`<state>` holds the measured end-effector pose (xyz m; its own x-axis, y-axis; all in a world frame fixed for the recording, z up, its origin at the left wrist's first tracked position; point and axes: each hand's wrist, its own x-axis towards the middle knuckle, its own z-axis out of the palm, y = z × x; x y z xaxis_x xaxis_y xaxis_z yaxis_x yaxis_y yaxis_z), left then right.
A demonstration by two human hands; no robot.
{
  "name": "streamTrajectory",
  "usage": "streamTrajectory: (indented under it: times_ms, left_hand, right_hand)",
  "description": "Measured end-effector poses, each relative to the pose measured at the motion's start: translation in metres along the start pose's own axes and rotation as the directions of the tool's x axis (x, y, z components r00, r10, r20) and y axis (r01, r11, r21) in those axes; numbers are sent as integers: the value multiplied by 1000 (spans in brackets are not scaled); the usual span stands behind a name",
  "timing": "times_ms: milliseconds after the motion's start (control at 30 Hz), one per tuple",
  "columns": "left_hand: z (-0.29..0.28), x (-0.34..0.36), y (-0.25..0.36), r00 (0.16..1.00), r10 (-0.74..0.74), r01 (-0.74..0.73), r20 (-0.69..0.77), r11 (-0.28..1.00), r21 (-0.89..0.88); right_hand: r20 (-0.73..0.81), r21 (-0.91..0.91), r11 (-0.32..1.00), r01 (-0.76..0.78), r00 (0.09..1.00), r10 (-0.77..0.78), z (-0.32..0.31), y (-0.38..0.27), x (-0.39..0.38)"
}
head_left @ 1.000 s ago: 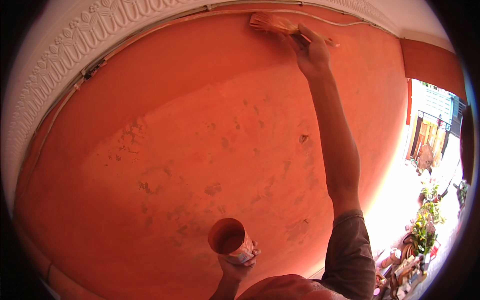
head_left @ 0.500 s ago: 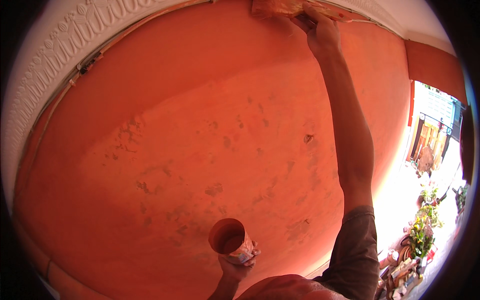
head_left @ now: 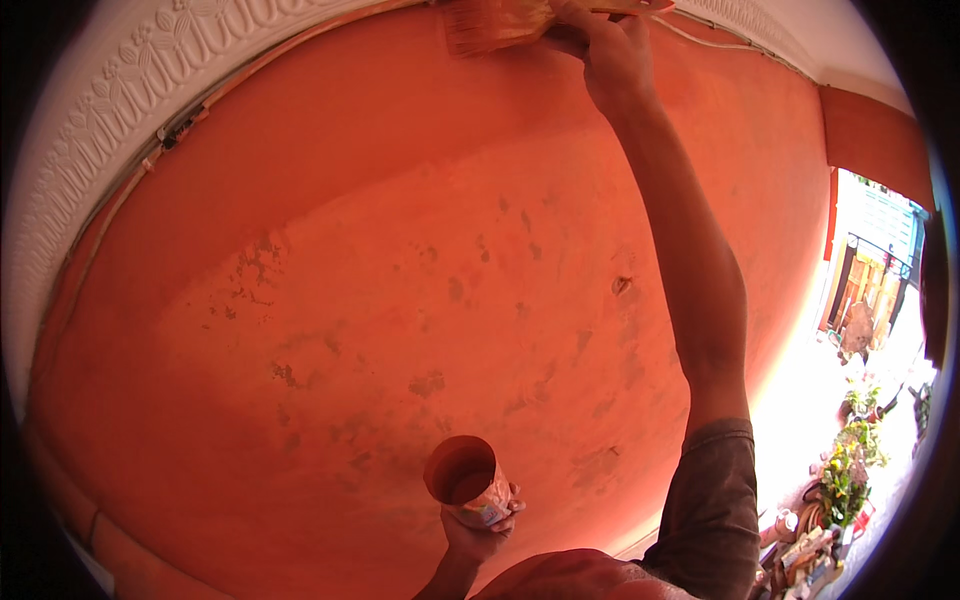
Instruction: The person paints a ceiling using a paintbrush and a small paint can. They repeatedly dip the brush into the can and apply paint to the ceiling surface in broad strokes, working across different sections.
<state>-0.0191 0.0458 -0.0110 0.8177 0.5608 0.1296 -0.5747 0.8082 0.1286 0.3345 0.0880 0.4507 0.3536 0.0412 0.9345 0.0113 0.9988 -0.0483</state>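
My right hand [head_left: 612, 55] is raised to the top of the wall, its fingers closed round the handle of a wide paintbrush [head_left: 490, 25]. The bristles point left and lie against the orange wall [head_left: 420, 250] just under the ceiling moulding. Down in front of me, my left hand [head_left: 478, 533] grips a paint cup [head_left: 490, 497] from below and the side. The cup is tilted so its open mouth shows orange-red paint inside, and its outside is smeared. A darker, freshly coloured band runs along the upper wall; lower down the surface is paler with grey worn patches.
White ornate moulding [head_left: 130, 75] curves along the wall's top, with a thin cable [head_left: 110, 215] below it. A small hole [head_left: 622, 286] marks the wall. At the right, a bright opening shows a gate [head_left: 865, 285], plants [head_left: 850, 470] and piled clutter [head_left: 805, 560].
My right hand and the paintbrush have swept left along the top of the wall. The left hand with the cup has barely shifted.
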Motion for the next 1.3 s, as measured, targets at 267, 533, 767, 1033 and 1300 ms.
streamTrajectory:
  times_ms: [267,533,767,1033,1300]
  left_hand:
    - [-5,-2,5,999,-4,5,-47,1000,14]
    - [-18,-4,6,997,10,-10,-74,1000,-5]
    - [-21,-5,6,996,8,-10,-88,1000,-23]
    - [-31,-8,6,993,23,-28,-116,999,-43]
    - [-27,-7,3,992,37,-43,-124,998,-44]
  right_hand:
    - [-183,-152,987,58,979,-86,-57,-18,19]
    - [-239,-302,952,47,963,-123,-122,-22,56]
    - [-252,-452,892,5,958,-133,-145,-41,70]
    - [-258,-589,806,54,933,-250,-157,-51,73]
    - [-227,-665,742,86,923,-310,-198,-52,78]
